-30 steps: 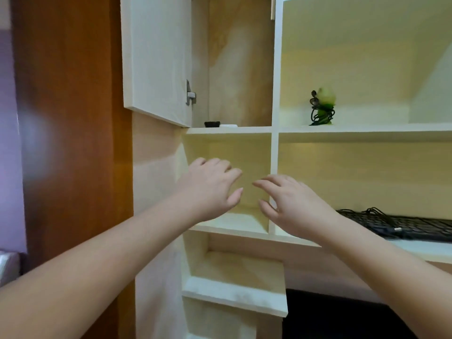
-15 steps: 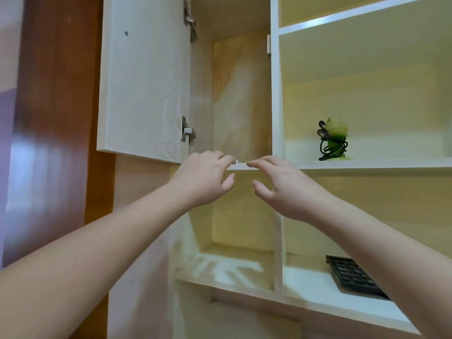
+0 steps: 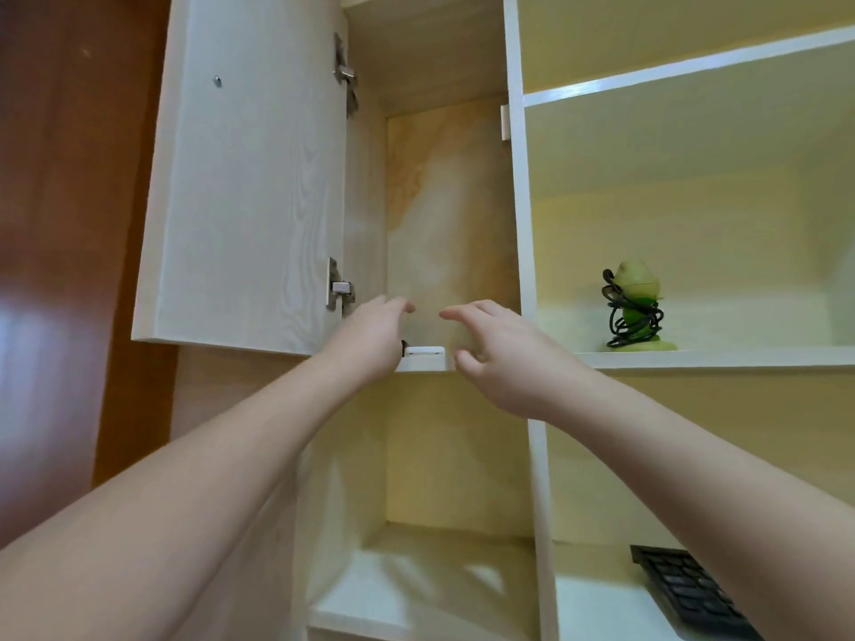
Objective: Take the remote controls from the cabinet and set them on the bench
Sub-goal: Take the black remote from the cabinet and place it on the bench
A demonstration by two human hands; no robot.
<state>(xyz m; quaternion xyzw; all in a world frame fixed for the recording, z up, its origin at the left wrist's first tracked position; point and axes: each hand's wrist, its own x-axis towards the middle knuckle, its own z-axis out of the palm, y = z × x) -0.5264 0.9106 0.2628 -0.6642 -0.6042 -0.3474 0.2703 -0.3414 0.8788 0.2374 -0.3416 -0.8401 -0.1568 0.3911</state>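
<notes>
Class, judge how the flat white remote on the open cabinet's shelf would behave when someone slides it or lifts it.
The flat white remote looks like a thin rigid slab, so it is probably stiff and light. Lying flat on the pale shelf, it should slide, not roll or tip. Its low profile may make pinching awkward; dragging it past the edge probably helps.

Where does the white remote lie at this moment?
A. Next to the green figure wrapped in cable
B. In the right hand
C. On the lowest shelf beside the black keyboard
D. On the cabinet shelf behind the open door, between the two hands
D: the white remote lies flat on the cabinet shelf, between the open left hand and the open right hand, neither of which grips it.
</notes>
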